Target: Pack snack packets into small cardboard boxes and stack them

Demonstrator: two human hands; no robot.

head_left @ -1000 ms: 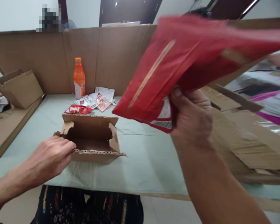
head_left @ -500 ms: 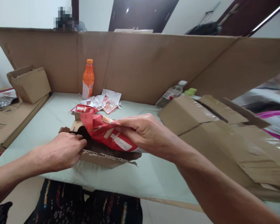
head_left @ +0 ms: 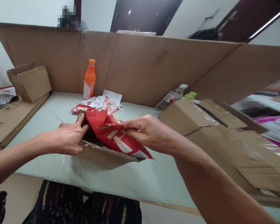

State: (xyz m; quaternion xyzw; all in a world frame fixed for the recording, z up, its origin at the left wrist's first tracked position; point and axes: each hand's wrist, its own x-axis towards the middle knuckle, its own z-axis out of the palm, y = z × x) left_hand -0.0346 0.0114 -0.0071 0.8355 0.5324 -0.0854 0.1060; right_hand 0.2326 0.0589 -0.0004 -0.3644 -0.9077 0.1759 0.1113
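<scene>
My right hand pinches the upper right edge of a red snack packet between thumb and fingers. The packet lies tilted across the mouth of a small, torn-edged cardboard box, its barcode corner jutting past the box's right end. At the box's left end, my left hand grips the cardboard, with the index finger stretched up along a flap. Dark shadow hides most of the box's inside. Just behind it lie white pouches and another red packet.
An orange drink bottle stands by the tall cardboard screen. To the left, an open carton rests on a flat box. Large cartons fill the right side, with a clear plastic bottle leaning behind them.
My left hand has shifted up and its index finger now reaches along the flap. The red packet has moved slightly right with my right hand, its barcode corner now showing.
</scene>
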